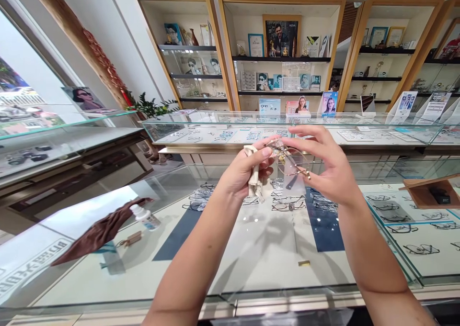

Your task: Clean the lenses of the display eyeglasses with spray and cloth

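Above the glass counter, my left hand point(244, 170) pinches a pair of thin metal-framed eyeglasses point(293, 165) between thumb and fingers. A cream cleaning cloth point(254, 176) is also in this hand, bunched against the palm with its end hanging down. My right hand point(332, 168) holds the other side of the eyeglasses, with the index finger along the top and the thumb near the lower right part. Its remaining fingers stretch out above. Part of the frame is hidden behind my fingers.
The glass display counter point(251, 268) shows rows of eyeglasses point(287, 205) inside. At left are a white spray bottle point(144, 217), a brown cloth point(102, 232) and a small brown block point(132, 239). A wooden box point(429, 191) stands at right. Another glass showcase point(215, 135) lies beyond.
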The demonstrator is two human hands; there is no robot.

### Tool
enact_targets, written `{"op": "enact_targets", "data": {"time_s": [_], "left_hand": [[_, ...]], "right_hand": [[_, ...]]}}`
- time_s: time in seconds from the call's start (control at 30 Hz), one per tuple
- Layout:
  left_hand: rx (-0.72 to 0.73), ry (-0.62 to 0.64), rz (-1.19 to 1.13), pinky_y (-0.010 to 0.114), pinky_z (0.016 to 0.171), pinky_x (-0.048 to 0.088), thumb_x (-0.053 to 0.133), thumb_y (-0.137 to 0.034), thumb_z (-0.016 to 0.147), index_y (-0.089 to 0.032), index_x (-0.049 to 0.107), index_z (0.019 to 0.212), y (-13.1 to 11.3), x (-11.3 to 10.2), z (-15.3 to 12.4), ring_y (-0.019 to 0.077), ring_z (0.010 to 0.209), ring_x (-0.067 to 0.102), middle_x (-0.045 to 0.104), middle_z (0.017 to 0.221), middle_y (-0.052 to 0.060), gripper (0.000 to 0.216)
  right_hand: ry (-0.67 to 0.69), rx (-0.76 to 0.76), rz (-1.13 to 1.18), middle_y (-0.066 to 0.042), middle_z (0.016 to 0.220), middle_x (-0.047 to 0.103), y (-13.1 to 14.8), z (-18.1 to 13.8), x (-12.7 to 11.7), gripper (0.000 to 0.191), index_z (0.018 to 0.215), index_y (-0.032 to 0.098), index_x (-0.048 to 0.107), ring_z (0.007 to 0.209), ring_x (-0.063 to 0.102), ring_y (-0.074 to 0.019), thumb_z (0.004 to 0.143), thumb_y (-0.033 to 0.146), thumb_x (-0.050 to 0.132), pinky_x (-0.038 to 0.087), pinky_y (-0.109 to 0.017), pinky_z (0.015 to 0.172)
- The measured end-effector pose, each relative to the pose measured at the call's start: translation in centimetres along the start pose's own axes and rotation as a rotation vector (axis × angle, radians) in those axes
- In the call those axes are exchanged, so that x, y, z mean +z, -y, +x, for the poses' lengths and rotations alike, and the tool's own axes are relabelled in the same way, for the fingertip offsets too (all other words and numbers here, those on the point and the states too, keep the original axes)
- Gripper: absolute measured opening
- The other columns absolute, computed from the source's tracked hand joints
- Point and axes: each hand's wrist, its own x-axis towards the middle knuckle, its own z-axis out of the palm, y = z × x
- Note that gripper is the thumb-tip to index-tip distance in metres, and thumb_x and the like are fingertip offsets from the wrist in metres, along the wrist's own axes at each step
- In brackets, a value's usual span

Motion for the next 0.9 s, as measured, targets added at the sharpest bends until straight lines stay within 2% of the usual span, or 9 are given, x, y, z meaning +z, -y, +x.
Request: {"op": "enact_targets", "data": {"time_s": [0.17,0.3,0.5,0.63,0.7,0.77,0.9], "left_hand": [[-0.069,0.048,0.064,0.021,0.055,0.034,0.096,-0.043,0.058,-0.014,0.078,0.118,-0.2,0.0,-0.2,0.0088,0.057,0.044,0.053,0.063,-0.004,0.069],[-0.109,0.073,0.084,0.022,0.056,0.037,0.094,-0.046,0.060,-0.015,0.076,0.125,-0.3,-0.2,-0.5,0.0101,0.059,0.047,0.055,0.065,-0.003,0.074],[-0.191,0.144,0.125,0.022,0.058,0.039,0.096,-0.051,0.057,-0.014,0.076,0.123,0.0,-0.1,-0.5,0.0091,0.060,0.047,0.058,0.069,-0.002,0.078],[-0.181,0.172,0.231,0.021,0.053,0.033,0.093,-0.054,0.064,-0.015,0.074,0.121,0.0,-0.2,0.0,0.0089,0.057,0.043,0.058,0.069,-0.001,0.072],[-0.068,0.103,0.379,0.022,0.051,0.031,0.091,-0.053,0.070,-0.015,0.076,0.115,-0.3,-0.3,-0.1,0.0094,0.056,0.041,0.055,0.066,-0.001,0.060],[0.051,0.013,0.566,0.024,0.051,0.031,0.089,-0.050,0.075,-0.016,0.079,0.107,-1.1,-0.3,-0.6,0.0097,0.057,0.042,0.060,0.072,0.001,0.047],[0.078,-0.071,0.824,0.025,0.053,0.030,0.086,-0.041,0.079,-0.019,0.082,0.096,-3.3,0.1,-2.2,0.0111,0.058,0.044,0.064,0.075,0.003,0.029]], "right_hand": [[-0.006,-0.056,-0.076,-0.001,0.145,0.065,0.1,-0.2,-0.3,0.036,0.134,0.043,0.072,0.136,0.059,-0.0282,0.098,0.036,0.068,0.049,-0.055,0.113],[-0.015,-0.123,-0.079,-0.002,0.143,0.067,0.0,-0.1,-0.2,0.035,0.131,0.041,0.074,0.132,0.061,-0.0274,0.097,0.036,0.072,0.051,-0.053,0.110],[-0.078,-0.165,-0.109,-0.002,0.125,0.075,0.3,-0.1,0.1,0.018,0.115,0.038,0.080,0.119,0.066,-0.0261,0.099,0.036,0.070,0.051,-0.052,0.107],[-0.118,-0.061,-0.146,-0.001,0.120,0.074,1.0,-0.1,-0.4,0.013,0.107,0.035,0.078,0.116,0.065,-0.0268,0.098,0.040,0.070,0.049,-0.054,0.109],[-0.096,0.029,-0.164,0.000,0.119,0.073,1.3,-0.1,-1.2,0.011,0.102,0.033,0.077,0.118,0.064,-0.0283,0.096,0.041,0.071,0.047,-0.056,0.111],[-0.047,0.117,-0.175,0.000,0.118,0.072,1.1,0.0,-2.0,0.009,0.096,0.032,0.075,0.119,0.063,-0.0291,0.095,0.040,0.071,0.044,-0.056,0.112],[0.098,0.257,-0.229,-0.002,0.115,0.070,-0.8,-1.5,-3.6,0.009,0.088,0.029,0.073,0.116,0.060,-0.0284,0.093,0.034,0.068,0.042,-0.054,0.109]]}}
